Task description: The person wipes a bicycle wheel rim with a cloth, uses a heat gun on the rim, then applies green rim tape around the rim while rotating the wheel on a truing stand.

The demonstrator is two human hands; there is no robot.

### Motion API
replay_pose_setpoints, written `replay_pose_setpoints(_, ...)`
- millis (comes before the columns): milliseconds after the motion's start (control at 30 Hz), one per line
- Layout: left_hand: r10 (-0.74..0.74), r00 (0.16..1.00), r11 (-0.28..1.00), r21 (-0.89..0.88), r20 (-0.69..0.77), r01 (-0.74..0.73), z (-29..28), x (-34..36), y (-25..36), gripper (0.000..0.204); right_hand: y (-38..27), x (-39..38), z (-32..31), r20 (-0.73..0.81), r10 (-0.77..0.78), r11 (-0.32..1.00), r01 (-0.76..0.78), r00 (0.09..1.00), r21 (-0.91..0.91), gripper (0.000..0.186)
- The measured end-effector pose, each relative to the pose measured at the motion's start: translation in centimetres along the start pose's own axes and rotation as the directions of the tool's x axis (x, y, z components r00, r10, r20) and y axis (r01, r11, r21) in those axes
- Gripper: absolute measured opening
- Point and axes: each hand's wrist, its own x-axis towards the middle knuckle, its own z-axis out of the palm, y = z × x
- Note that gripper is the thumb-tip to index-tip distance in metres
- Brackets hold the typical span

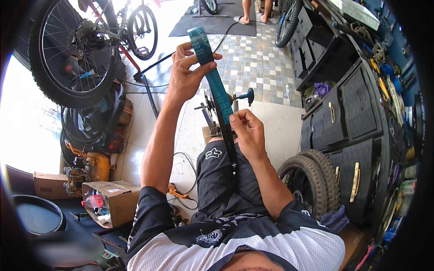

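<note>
A teal printed strip (219,92), which looks like rim tape, runs down from my raised left hand toward a black wheel rim (231,156) seen edge-on between my knees. My left hand (187,72) pinches the strip near its upper part, and its free end sticks up past the fingers. Lower down, the thumb of my right hand (248,133) presses on the strip where it meets the rim, with the fingers curled at the rim's side. Around the rim stands a metal wheel stand (209,118) with a dark blue handle (246,96) at its right.
A bicycle wheel (74,92) hangs at the upper left, above an orange compressor (96,169). An open cardboard box (120,192) stands at my left. To the right are knobby tyres (307,180) and black drawers (357,106). Another person's legs (246,10) show far ahead.
</note>
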Motion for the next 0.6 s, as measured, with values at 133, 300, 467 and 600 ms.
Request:
replay_pose_setpoints(133,-0.105,0.994,0.994,-0.042,-0.015,0.105,1.5,0.4,-1.6,0.026,0.4,1.8,0.7,-0.059,-0.065,0.988,0.056,0.996,-0.141,0.028)
replay_pose_setpoints(300,-0.138,0.990,0.977,-0.161,0.023,0.140,1.9,0.7,-2.4,0.027,-0.5,2.2,2.2,-0.076,-0.132,0.941,0.101,0.988,-0.322,0.027)
replay_pose_setpoints(467,-0.128,0.992,0.958,-0.257,0.013,0.127,2.4,0.5,-3.2,0.025,-1.0,2.5,2.5,-0.056,-0.255,0.844,0.194,0.965,-0.500,0.024)
replay_pose_setpoints(600,-0.137,0.990,0.953,-0.270,0.027,0.140,2.7,0.5,-3.4,0.025,-1.3,2.4,2.8,-0.041,-0.316,0.792,0.240,0.948,-0.561,0.020)
